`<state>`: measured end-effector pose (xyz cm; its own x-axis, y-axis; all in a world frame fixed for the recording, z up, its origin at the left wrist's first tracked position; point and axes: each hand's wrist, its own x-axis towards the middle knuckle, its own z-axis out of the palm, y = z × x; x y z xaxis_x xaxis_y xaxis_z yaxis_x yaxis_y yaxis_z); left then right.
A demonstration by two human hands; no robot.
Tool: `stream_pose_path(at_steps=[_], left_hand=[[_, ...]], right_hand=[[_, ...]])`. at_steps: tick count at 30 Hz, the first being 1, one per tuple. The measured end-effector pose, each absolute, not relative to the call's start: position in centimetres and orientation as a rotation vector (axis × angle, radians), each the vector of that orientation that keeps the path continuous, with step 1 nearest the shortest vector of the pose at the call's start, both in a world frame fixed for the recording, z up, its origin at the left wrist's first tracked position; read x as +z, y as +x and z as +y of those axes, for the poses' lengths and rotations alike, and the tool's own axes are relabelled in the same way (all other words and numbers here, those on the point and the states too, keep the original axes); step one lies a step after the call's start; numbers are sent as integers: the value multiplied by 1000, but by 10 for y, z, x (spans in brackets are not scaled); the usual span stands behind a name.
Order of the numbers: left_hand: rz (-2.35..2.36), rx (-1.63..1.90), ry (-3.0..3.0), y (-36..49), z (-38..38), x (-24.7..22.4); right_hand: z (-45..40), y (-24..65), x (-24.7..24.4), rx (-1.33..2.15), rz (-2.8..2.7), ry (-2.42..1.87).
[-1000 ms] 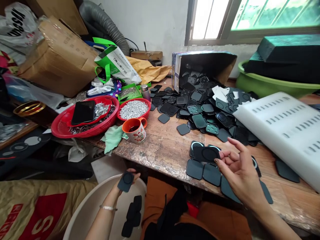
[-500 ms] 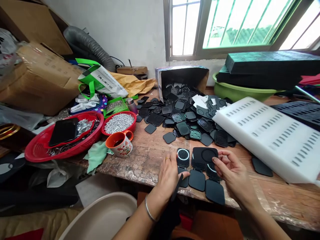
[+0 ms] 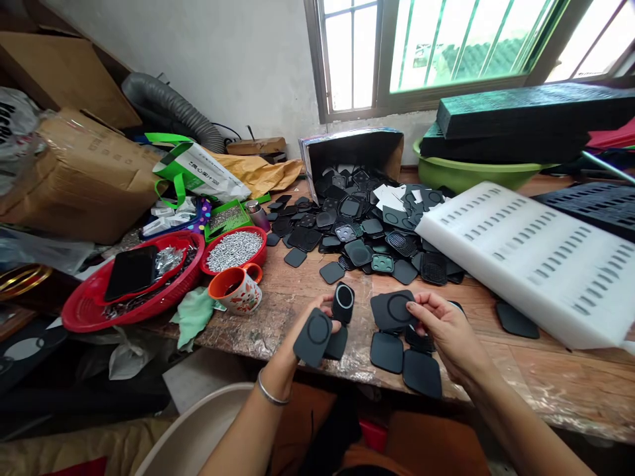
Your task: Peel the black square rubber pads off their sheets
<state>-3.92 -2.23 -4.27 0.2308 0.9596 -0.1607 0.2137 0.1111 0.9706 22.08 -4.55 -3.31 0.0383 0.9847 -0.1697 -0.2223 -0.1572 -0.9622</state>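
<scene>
Several black pads (image 3: 317, 334) are gripped together in the left hand (image 3: 317, 324), fanned out above the counter (image 3: 307, 291) edge. A single black square pad (image 3: 393, 311) with a circular recess is pinched in the right hand (image 3: 446, 330), to the left of its fingers. Loose flat pads (image 3: 404, 360) lie on the counter just below the right hand. A large pile of pads (image 3: 367, 225) is seen beyond both hands, spilling from a tipped box (image 3: 357, 149).
</scene>
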Motion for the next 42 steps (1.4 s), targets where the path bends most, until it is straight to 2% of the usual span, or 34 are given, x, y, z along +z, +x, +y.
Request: stream_pose_path(at_steps=[10, 16, 25, 42], left_hand=[[888, 572, 827, -29, -61, -8], [805, 446, 842, -22, -71, 3], [777, 447, 864, -22, -71, -14], [801, 413, 883, -19, -68, -8]], right_hand=[[-53, 204, -19, 1751, -737, -1074], [-58, 193, -19, 1858, -667, -1098], [-63, 189, -22, 1844, -645, -1172], [-61, 187, -22, 1853, -610, -1203]])
